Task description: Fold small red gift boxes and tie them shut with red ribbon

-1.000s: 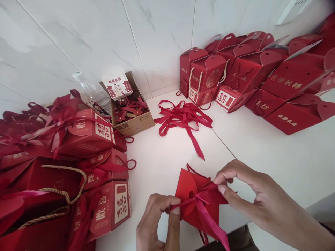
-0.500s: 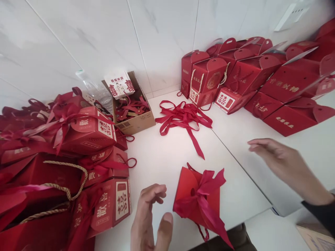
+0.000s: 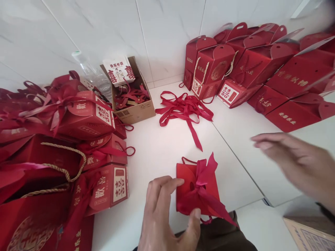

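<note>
Two bare hands of mine in view. Left hand was at the small bright-red paper box, fingers and thumb spread wide: index fingertip at its left edge, thumb over the near side by the ribbon; couldn't tell how firmly they touched. Right hand was off to the right, clear of the box, over the table's right section, blurred, fingers close together; couldn't tell whether the thumb met them.

Box sat at the near edge of the white table, topped with a glossy crimson ribbon bow, one tail hanging toward the near right. Dark-red twisted cord looped out at its far side. Dark brown cloth showed just below.

Farther back, a tangled heap of loose crimson ribbon lay on the table, one end trailing toward the box. Open brown cardboard carton stood left of the heap, white printed card propped on top, more red pieces inside. Clear plastic bottle behind. Ribbon-tied red gift boxes were piled left; red handled boxes were stacked right, along the white tiled wall.
</note>
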{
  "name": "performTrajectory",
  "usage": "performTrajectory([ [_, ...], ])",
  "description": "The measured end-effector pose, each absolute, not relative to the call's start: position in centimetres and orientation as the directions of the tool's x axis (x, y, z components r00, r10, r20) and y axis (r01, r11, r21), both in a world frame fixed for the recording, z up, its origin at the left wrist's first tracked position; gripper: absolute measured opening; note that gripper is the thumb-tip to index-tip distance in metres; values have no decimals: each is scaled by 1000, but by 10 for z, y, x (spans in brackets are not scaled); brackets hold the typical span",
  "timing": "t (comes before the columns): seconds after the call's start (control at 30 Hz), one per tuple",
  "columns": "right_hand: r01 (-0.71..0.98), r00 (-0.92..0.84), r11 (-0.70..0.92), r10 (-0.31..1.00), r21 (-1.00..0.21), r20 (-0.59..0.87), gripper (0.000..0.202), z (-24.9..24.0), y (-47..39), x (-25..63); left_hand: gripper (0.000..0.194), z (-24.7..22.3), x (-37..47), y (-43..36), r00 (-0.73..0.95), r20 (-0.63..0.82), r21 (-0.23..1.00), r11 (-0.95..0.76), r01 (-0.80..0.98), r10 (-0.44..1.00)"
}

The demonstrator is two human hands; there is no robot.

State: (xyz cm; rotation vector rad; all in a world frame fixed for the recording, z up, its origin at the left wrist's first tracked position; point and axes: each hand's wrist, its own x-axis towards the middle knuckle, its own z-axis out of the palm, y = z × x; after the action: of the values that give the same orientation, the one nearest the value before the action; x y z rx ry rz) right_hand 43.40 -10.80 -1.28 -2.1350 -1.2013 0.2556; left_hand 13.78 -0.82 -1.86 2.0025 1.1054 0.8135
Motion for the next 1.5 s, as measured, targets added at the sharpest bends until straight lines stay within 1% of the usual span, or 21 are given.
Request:
performTrajectory([
  [0.03,693,501,-309,856,-652,128,18,-7,-92,413,30,-19,136,-9,444,175,794,-392,464,879],
  [0.07,697,388,-223,916,-682,96,21,-2,-78,395,28,-20,134,-10,443,171,787,-393,477,880],
  [0.13,671,217,-90,973,-736,80,29,6,-58,369,21,-22,130,-11,437,179,788,-395,473,881],
  [0.17,652,170,-68,984,-755,59,23,6,-52,362,17,-23,128,-11,430,184,797,-391,461,884],
  [0.23,635,157,-58,986,-770,55,15,4,-48,356,13,-24,127,-13,408,180,830,-361,425,895],
  [0.3,636,198,-72,978,-768,72,13,0,-52,357,15,-23,128,-13,385,157,876,-308,371,910],
  [0.4,683,229,-51,962,-729,147,11,-1,-64,355,15,-21,130,-14,381,138,932,-249,262,914],
  [0.47,740,167,3,968,-673,188,12,0,-73,350,14,-21,131,-14,384,136,955,-224,196,913],
  [0.53,784,95,45,977,-619,192,11,-1,-81,343,15,-21,133,-15,364,120,970,-186,153,924],
  [0.63,791,91,29,982,-612,164,5,-3,-87,335,13,-20,136,-19,302,67,984,-114,140,951],
  [0.73,729,113,-27,990,-684,80,9,-3,-89,333,8,-21,139,-23,232,-3,990,-29,137,973],
  [0.83,634,132,-116,990,-765,-41,10,0,-91,333,15,-23,140,-25,174,-74,993,57,100,982],
  [0.93,584,122,-160,987,-796,-109,13,5,-95,335,20,-25,140,-27,161,-101,993,91,70,982],
  [1.03,580,65,-147,989,-801,-134,17,8,-96,342,17,-27,139,-27,185,-75,995,60,83,980],
  [1.13,604,121,-136,990,-785,-79,11,8,-90,348,15,-28,138,-26,239,27,989,-61,134,971],
  [1.2,660,171,-109,985,-744,7,22,7,-82,349,29,-30,138,-25,280,118,963,-178,200,953],
  [1.27,713,150,-49,985,-699,85,26,6,-71,348,49,-31,139,-23,343,167,919,-271,286,925],
  [1.3,726,126,-20,986,-687,105,22,5,-66,347,54,-32,139,-22,376,166,896,-299,327,911],
  [1.33,730,110,-2,987,-683,115,18,4,-62,346,55,-33,139,-21,405,156,877,-314,363,901],
  [1.4,724,118,4,984,-689,130,15,2,-56,345,49,-34,138,-19,428,133,853,-323,411,894],
  [1.5,713,177,-25,973,-701,145,14,-1,-55,348,45,-34,137,-19,422,122,853,-312,418,899],
])
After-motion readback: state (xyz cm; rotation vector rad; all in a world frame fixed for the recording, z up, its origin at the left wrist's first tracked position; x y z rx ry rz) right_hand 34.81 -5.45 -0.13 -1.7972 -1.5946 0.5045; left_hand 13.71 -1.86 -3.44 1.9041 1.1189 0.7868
